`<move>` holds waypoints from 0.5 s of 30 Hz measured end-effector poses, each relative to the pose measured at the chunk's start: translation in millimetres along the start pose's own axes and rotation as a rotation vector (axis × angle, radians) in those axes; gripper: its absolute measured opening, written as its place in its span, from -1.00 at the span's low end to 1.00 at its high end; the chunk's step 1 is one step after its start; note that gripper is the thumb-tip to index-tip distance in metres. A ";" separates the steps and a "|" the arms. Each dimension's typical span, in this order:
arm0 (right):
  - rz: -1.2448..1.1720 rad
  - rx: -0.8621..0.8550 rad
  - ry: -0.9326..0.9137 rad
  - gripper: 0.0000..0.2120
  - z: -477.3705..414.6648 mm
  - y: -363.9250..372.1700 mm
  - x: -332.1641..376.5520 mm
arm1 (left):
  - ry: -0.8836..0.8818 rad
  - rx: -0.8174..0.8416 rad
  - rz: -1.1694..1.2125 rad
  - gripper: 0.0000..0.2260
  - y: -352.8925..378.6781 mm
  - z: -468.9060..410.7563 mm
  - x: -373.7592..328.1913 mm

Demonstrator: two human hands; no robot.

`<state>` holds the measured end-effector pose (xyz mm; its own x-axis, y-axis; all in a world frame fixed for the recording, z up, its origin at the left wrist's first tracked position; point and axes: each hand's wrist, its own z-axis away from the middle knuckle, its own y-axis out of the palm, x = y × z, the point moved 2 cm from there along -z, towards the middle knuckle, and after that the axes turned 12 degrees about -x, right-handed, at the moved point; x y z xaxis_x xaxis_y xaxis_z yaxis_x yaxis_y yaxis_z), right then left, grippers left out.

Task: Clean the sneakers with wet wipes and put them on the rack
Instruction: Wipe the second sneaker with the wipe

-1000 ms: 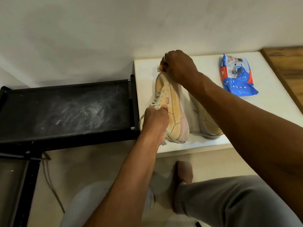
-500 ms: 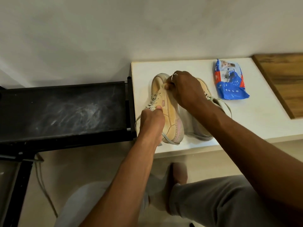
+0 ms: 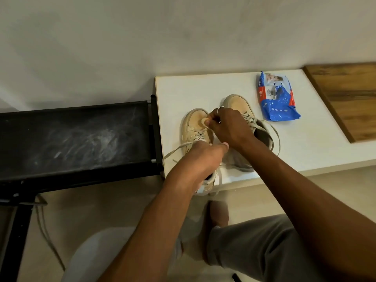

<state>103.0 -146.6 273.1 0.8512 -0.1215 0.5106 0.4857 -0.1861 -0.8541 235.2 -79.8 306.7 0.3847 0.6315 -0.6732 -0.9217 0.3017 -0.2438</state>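
Fingers (image 3: 212, 116) of the right hand (image 3: 230, 129) pinch a wipe (image 3: 203, 120) on the toe of the sneaker (image 3: 194, 123); the left hand (image 3: 201, 161) grips its collar. The rack (image 3: 81, 135) sits at nine o'clock. On the white table (image 3: 305, 149) the sneaker, earlier tipped sideways, now stands flat: toe cleaning is likely underway.

White wall (image 3: 142, 47) beyond the fingers (image 3: 212, 119); white table (image 3: 305, 143) beneath them, wood top (image 3: 350, 98) far right of them, beige floor (image 3: 101, 206) nearer.

left hand (image 3: 200, 159) grips a sneaker (image 3: 193, 123); right hand (image 3: 227, 127) pinches a pale wad (image 3: 204, 120) on its toe. pack (image 3: 275, 96) beyond right hand, rack (image 3: 77, 137) left of both.
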 end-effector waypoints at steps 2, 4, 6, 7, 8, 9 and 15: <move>0.026 0.002 -0.001 -0.81 -3.2 4.1 1.8 | 0.069 -0.038 -0.140 -0.51 -3.4 0.3 -1.3; 0.051 0.008 -0.012 -0.80 -5.1 7.1 2.9 | 0.147 -0.058 -0.239 -0.53 -9.1 4.9 -4.3; 0.052 0.014 -0.020 -0.79 -5.2 9.0 2.2 | 0.277 -0.115 -0.315 -0.61 -15.9 8.2 -5.3; 0.047 0.014 -0.024 -0.80 -5.0 9.6 1.4 | 0.341 -0.174 -0.320 -0.67 -21.3 9.8 -6.4; 0.042 0.013 -0.025 -0.80 -4.4 10.4 0.1 | 0.391 -0.254 -0.304 -0.72 -28.2 9.3 -7.4; 0.041 0.011 -0.022 -0.80 -3.8 10.8 -0.5 | 0.433 -0.363 -0.295 -0.73 -36.3 6.9 -9.3; -0.018 -0.005 0.071 -0.82 -1.9 11.7 0.2 | 0.122 -0.448 -0.237 -0.50 -58.0 -45.8 16.0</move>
<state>108.4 -150.7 263.4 0.8262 -0.1871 0.5314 0.4995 -0.1932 -0.8445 292.6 -120.0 278.1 0.6011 0.4872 -0.6335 -0.7511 0.0738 -0.6560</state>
